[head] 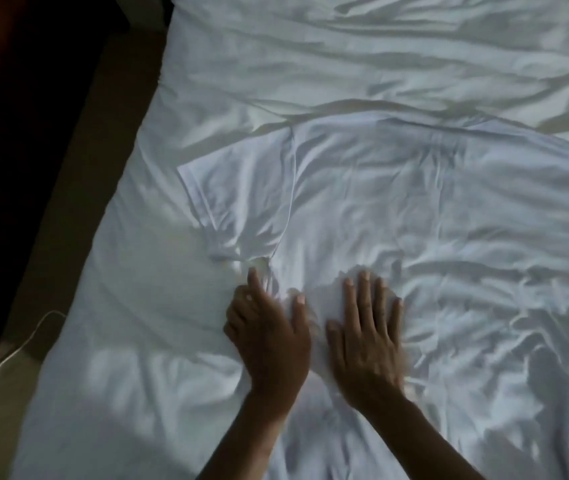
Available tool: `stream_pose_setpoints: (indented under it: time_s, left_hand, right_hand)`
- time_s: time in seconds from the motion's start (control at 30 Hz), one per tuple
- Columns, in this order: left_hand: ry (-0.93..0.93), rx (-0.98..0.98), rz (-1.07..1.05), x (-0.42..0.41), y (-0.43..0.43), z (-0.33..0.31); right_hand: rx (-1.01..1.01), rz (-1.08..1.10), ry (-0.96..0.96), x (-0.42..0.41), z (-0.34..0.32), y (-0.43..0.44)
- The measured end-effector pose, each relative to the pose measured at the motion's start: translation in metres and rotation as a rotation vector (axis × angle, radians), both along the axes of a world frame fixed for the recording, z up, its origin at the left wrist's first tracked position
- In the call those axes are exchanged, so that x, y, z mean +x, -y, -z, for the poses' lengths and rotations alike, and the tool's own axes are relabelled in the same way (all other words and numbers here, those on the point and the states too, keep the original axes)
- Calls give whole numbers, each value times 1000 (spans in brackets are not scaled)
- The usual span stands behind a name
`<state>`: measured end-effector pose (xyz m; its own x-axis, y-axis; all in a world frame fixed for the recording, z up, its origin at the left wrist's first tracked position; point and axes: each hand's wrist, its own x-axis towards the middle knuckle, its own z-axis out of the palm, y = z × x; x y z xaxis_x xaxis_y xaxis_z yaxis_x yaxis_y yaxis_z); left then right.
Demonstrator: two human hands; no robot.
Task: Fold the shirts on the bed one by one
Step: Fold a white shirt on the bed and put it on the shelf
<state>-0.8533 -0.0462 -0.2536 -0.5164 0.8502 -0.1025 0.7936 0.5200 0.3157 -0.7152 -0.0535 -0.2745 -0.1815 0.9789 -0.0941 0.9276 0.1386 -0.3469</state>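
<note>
A white T-shirt [397, 202] lies spread flat on the white bed sheet [137, 323], its left sleeve [234, 188] pointing out to the left. My left hand [269, 334] rests on the shirt's left side edge just below the armpit, fingers apart, index finger stretched toward the sleeve seam. My right hand [369, 334] lies palm down on the shirt body beside it, fingers spread and pressing the cloth flat. Neither hand grips the fabric. The shirt's right side runs out toward the frame's right edge.
The bed's left edge [127, 202] runs diagonally, with a tan floor strip [78, 202] beside it. A white cable [9, 355] lies on the floor at lower left. Dark furniture [16, 133] fills the far left. Rumpled sheet covers the far part of the bed [380, 46].
</note>
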Motion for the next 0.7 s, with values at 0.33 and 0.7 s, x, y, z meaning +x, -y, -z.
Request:
stream_pose_setpoints:
  time_s: [0.33, 0.7]
  left_hand:
    - [360, 22, -215, -21, 109, -17]
    - [855, -144, -398, -7, 250, -33]
  right_hand:
    - [-101, -17, 76, 11, -6, 120]
    - [-188, -24, 107, 17, -17, 215]
